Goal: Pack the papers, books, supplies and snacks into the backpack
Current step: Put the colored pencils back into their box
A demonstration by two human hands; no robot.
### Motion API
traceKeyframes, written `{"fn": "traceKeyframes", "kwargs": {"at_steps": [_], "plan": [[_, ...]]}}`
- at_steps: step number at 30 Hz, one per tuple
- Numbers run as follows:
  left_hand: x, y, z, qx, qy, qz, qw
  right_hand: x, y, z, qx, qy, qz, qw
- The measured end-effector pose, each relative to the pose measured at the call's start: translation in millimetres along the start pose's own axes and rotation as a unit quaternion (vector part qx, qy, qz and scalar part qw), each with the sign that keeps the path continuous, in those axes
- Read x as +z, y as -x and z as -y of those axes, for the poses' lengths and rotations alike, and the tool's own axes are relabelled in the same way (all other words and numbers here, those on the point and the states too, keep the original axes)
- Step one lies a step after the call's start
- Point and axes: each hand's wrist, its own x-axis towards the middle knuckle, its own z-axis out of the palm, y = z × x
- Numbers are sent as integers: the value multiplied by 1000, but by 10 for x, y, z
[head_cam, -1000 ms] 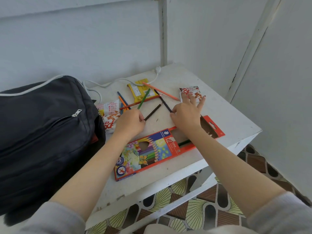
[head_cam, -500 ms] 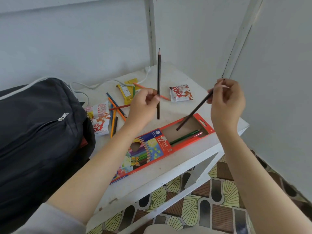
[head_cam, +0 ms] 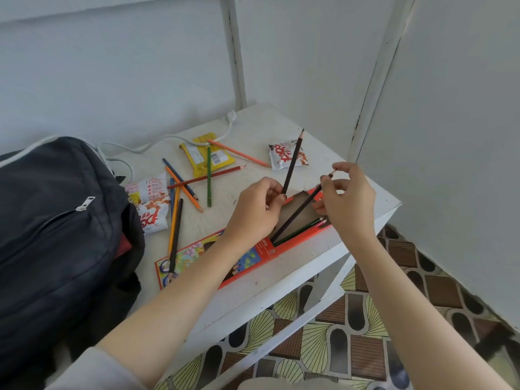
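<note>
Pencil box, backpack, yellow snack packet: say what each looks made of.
Pencil box: printed cardboard, likely; slightly glossy outside, with raw brown inside at the open flap. Backpack: dark woven fabric, matt, softly creased, with a metal-looking zip pull. Yellow snack packet: thin plastic or foil film, shiny and crinkled.

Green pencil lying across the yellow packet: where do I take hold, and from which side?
Pinch the green pencil on its near stretch from above, below where the red pencil crosses it. That part lies flat on bare table, off the yellow packet. An orange pencil ends close on its left, so favour the right.
</note>
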Motion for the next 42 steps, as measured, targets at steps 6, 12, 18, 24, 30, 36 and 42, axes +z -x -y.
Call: {"fn": "traceKeyframes", "kwargs": {"at_steps": [6,12,18,24,30,36,42], "plan": [[27,45,56,10,-30,22,999,0,34,-88,-58,68,11,996],[15,105,153,86,-126,22,988,-46,-1,-244,-38,103,50,993],[-48,216,235,154,-186,24,970,-18,17,-396,-45,169,77,982],[-92,319,272,186,-187,14,965,-43,14,-467,-89,257,78,959],[-100,345,257,193,-182,8,964,-70,68,-417,-111,258,78,957],[-97,354,300,190,-170,26,967,-43,154,-417,-144,315,146,927],[-95,341,324,213,-186,2,959,-75,192,-462,-169,304,144,926]]}}
